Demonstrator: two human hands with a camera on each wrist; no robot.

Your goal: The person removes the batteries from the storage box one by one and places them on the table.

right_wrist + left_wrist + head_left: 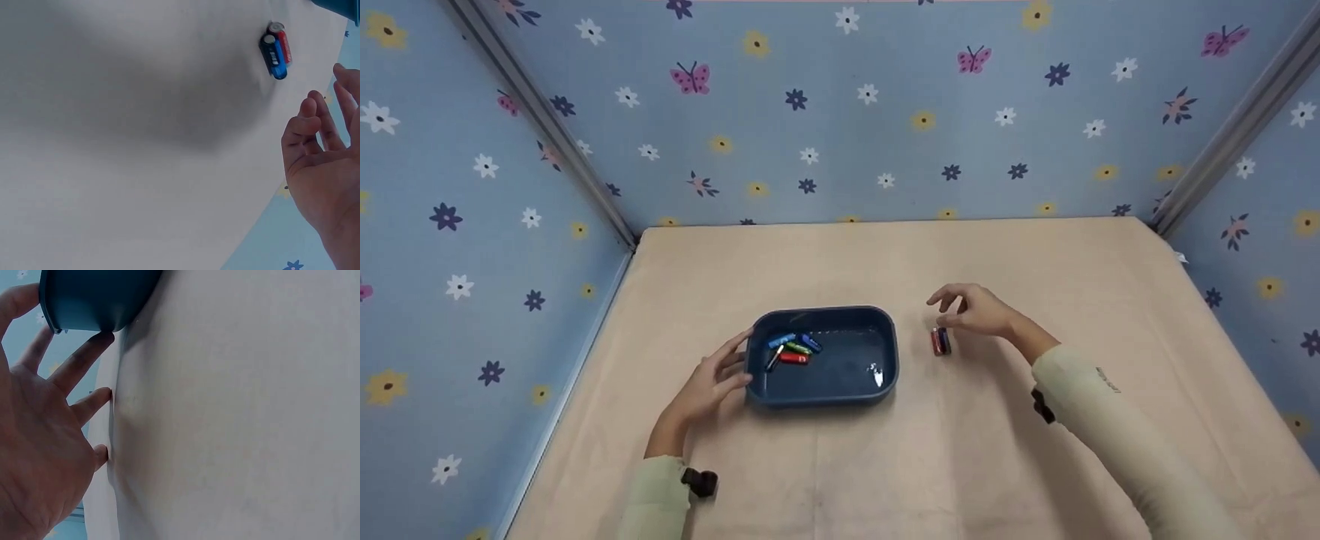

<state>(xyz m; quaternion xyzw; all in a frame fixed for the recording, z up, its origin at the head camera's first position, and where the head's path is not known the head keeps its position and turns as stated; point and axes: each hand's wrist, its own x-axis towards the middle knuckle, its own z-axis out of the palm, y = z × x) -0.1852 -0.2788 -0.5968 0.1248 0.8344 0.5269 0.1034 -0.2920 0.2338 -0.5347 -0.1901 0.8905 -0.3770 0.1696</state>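
A dark blue rectangular tub (840, 382) stands on the cloth, with several batteries in blue, green, red and black (795, 358) lying loose in its left half. My left hand (711, 381) rests spread against the tub's left end; in the left wrist view its fingertips (104, 338) touch the tub wall. To the right of the tub, a red battery (286, 48) and a blue-and-black battery (274, 58) lie side by side on the cloth. Just above this pair hovers my right hand (979, 310), fingers loosely bent, with nothing between them.
A beige cloth (840, 472) covers the table. Blue panels (855, 135) printed with flowers and butterflies stand at the back and both sides, joined by grey corner posts (547, 120). Each sleeve carries a small black wrist camera (701, 482).
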